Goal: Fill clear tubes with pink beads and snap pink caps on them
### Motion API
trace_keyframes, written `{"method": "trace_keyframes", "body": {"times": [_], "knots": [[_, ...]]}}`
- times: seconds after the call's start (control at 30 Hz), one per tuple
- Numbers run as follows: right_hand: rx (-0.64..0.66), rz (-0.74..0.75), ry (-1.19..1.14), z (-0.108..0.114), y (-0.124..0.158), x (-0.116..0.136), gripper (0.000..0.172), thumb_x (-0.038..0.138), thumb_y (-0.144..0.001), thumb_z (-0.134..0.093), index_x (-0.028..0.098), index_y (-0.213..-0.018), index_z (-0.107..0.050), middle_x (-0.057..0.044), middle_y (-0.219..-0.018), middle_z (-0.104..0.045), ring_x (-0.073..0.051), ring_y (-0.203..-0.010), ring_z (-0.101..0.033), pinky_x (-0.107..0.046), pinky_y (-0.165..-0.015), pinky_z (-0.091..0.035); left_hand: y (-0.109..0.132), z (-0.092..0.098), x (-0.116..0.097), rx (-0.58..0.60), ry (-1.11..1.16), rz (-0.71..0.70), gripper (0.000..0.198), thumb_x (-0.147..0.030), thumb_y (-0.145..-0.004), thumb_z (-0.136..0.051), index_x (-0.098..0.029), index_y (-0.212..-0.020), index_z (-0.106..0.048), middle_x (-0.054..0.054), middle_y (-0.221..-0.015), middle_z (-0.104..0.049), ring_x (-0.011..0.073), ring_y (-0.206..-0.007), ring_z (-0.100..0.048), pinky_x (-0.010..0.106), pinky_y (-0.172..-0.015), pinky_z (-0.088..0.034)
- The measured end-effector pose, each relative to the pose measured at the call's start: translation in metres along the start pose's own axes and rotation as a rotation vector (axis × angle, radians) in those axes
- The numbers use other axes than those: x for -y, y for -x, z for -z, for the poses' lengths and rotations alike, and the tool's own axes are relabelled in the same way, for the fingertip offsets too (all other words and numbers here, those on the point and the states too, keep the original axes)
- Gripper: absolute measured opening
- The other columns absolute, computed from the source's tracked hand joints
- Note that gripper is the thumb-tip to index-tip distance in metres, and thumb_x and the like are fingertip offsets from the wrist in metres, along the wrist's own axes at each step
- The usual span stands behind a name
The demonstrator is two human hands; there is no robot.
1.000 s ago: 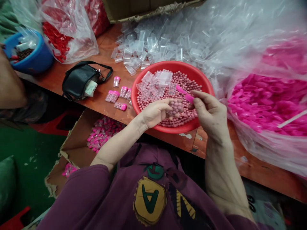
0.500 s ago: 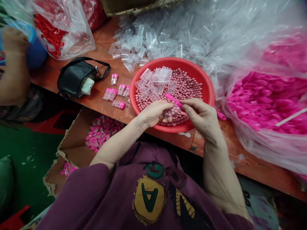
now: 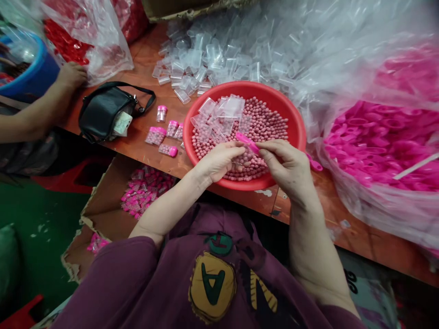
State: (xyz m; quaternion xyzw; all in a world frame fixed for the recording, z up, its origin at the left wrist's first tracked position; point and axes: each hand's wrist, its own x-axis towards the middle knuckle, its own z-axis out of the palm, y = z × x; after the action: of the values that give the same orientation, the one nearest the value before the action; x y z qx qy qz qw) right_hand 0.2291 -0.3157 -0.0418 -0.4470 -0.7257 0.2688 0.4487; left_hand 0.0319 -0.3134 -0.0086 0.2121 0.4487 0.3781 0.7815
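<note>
My left hand [image 3: 218, 161] curls around a clear plastic vial [image 3: 241, 161] holding pink beads, and the fingers hide most of it. My right hand [image 3: 281, 165] pinches a bright pink plastic strip [image 3: 247, 143] whose end reaches the vial's top. Both hands are above a red plastic basin [image 3: 295, 123] full of pink beads [image 3: 265, 123]. Several small clear plastic bags [image 3: 219, 114] lie on the beads. A second pink piece [image 3: 314, 163] rests on the wooden bench by the basin's rim.
Filled pink-capped vials [image 3: 157, 136] stand or lie left of the basin, beside a black pouch [image 3: 106, 112]. Loose clear containers [image 3: 202, 57] and a bag of pink caps [image 3: 377, 146] flank it. A co-worker's hand [image 3: 71, 75] rests near a blue tub [image 3: 30, 71]. A cardboard box [image 3: 103, 212] sits below.
My hands have come closer together, with the pink strip now over the vial. The vial sits deeper in my left hand. The co-worker's hand has moved right, away from the blue tub.
</note>
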Motion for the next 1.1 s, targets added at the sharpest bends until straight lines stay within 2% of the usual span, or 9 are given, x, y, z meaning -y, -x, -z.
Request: {"method": "trace_keyframes", "body": {"times": [0.1,0.27,0.33,0.43,0.6,0.8,0.9,1.0,1.1], "knots": [[-0.013,0.01,0.027,-0.002,-0.001,-0.001,0.018,0.03,-0.104,-0.07,0.033,-0.113,-0.086,-0.005,-0.111,-0.085,-0.027,-0.104,-0.08,-0.047,-0.097,-0.066,-0.001,0.001,0.0,0.007,-0.006,-0.011,0.009,-0.01,-0.097,-0.064,-0.016,-0.093,-0.069,0.001,-0.078,-0.073,0.0132,-0.069,-0.068,0.025,-0.063,-0.045],[-0.146,-0.058,0.032,-0.007,-0.002,0.004,0.018,0.031,-0.103,-0.071,0.032,-0.115,-0.085,-0.004,-0.112,-0.085,-0.026,-0.103,-0.08,-0.046,-0.095,-0.066,-0.002,0.001,-0.002,-0.039,0.058,-0.002,0.019,-0.016,-0.102,-0.055,-0.017,-0.09,-0.07,0.005,-0.081,-0.076,0.0178,-0.078,-0.071,0.029,-0.068,-0.049],[-0.141,-0.066,-0.01,-0.01,-0.004,0.01,0.018,0.03,-0.104,-0.071,0.031,-0.115,-0.084,-0.004,-0.112,-0.085,-0.026,-0.102,-0.081,-0.044,-0.094,-0.066,-0.003,0.001,-0.001,-0.023,0.094,-0.024,0.018,-0.014,-0.101,-0.056,-0.016,-0.091,-0.071,0.003,-0.08,-0.075,0.0159,-0.078,-0.07,0.029,-0.071,-0.051],[-0.116,-0.016,-0.008,-0.015,-0.009,0.018,0.017,0.027,-0.104,-0.07,0.031,-0.114,-0.084,-0.005,-0.111,-0.085,-0.025,-0.103,-0.081,-0.044,-0.095,-0.066,-0.002,0.002,0.003,0.04,0.126,-0.09,0.008,-0.01,-0.096,-0.069,-0.015,-0.097,-0.074,0.001,-0.085,-0.074,0.0123,-0.082,-0.069,0.026,-0.076,-0.051],[-0.155,0.022,0.043,-0.022,-0.016,0.021,0.017,0.028,-0.105,-0.068,0.031,-0.112,-0.083,-0.005,-0.108,-0.084,-0.025,-0.102,-0.08,-0.044,-0.093,-0.066,0.0,0.001,0.008,0.025,0.077,-0.207,0.016,-0.017,-0.088,-0.085,-0.016,-0.1,-0.074,-0.002,-0.091,-0.071,0.0087,-0.079,-0.067,0.023,-0.073,-0.047],[-0.191,0.09,0.117,-0.033,-0.013,0.022,0.019,0.024,-0.106,-0.066,0.03,-0.114,-0.083,-0.007,-0.107,-0.084,-0.025,-0.099,-0.08,-0.043,-0.091,-0.067,0.0,0.001,0.01,0.008,0.068,-0.266,0.008,-0.019,-0.094,-0.079,-0.015,-0.096,-0.072,-0.003,-0.085,-0.067,0.006,-0.069,-0.063,0.021,-0.064,-0.044],[-0.153,0.194,0.217,-0.029,-0.01,0.023,0.021,0.026,-0.108,-0.065,0.027,-0.119,-0.083,-0.009,-0.11,-0.084,-0.026,-0.101,-0.081,-0.044,-0.091,-0.069,-0.001,0.002,0.013,-0.002,0.084,-0.3,0.017,-0.023,-0.091,-0.086,-0.014,-0.097,-0.073,-0.004,-0.08,-0.065,0.0048,-0.066,-0.059,0.02,-0.063,-0.044],[-0.097,0.291,0.245,-0.016,-0.009,0.023,0.022,0.025,-0.107,-0.066,0.025,-0.12,-0.083,-0.011,-0.112,-0.084,-0.027,-0.104,-0.081,-0.046,-0.094,-0.069,0.0,0.002,0.015,-0.018,0.083,-0.309,0.029,-0.028,-0.084,-0.093,-0.015,-0.102,-0.075,-0.005,-0.08,-0.065,0.0047,-0.067,-0.059,0.02,-0.069,-0.05],[-0.034,0.161,0.084,-0.005,-0.016,0.019,0.02,0.036,-0.108,-0.068,0.028,-0.113,-0.085,-0.008,-0.108,-0.084,-0.026,-0.101,-0.081,-0.044,-0.092,-0.068,0.004,0.003,0.015,0.055,0.038,-0.307,0.041,-0.035,-0.076,-0.1,-0.016,-0.102,-0.076,-0.005,-0.08,-0.065,0.0054,-0.067,-0.06,0.02,-0.066,-0.049]]}}
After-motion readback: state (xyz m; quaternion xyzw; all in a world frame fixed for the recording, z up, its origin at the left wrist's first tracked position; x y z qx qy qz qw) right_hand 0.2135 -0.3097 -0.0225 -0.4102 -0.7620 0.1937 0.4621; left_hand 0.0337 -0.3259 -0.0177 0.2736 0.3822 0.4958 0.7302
